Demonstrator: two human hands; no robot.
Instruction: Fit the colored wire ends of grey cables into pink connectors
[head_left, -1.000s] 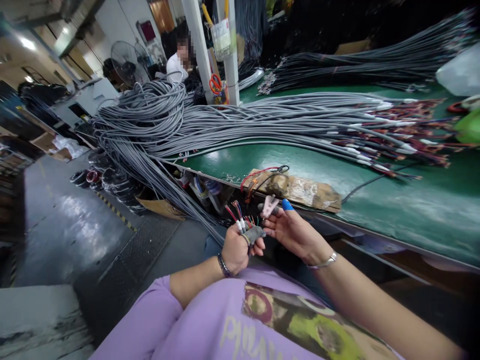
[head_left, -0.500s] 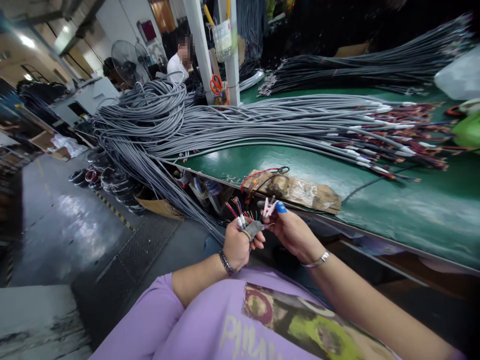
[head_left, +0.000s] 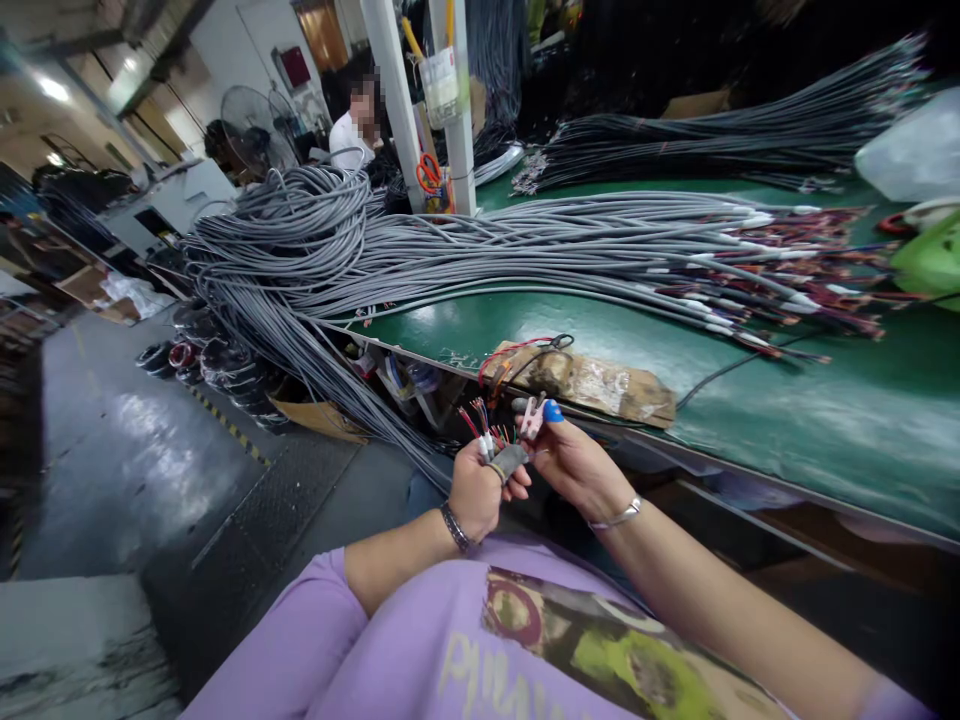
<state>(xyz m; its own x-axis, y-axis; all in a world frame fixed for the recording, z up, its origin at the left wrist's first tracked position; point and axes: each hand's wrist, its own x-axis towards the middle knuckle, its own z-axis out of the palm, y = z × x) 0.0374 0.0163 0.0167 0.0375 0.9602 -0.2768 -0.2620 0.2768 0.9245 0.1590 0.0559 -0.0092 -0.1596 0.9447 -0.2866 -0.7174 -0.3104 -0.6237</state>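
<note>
My left hand [head_left: 480, 490] is closed around the ends of several grey cables [head_left: 487, 446], with a grey cover on its thumb. Red, blue, green and copper-tipped wires [head_left: 474, 414] fan out above the fist. Close beside it, my right hand [head_left: 574, 460] pinches a small pale pink clip [head_left: 532, 417] shaped like a clothes peg. Blue wrapping covers one of that hand's fingertips, and a dark cover shows on another. The clip is just right of the wire ends; whether it touches a wire is too small to tell.
Grey cables [head_left: 465, 250] lie across the green table [head_left: 750, 420], their stripped ends at right. A taped cardboard piece [head_left: 600, 385] with red and black leads sits at the table's edge. Behind are black cables [head_left: 712, 145], a white post [head_left: 394, 100] and a seated person [head_left: 351, 135].
My right hand has shifted slightly left with the clip, which is now turned and looks more closed. My left hand keeps its hold on the cables. The view has moved slightly.
</note>
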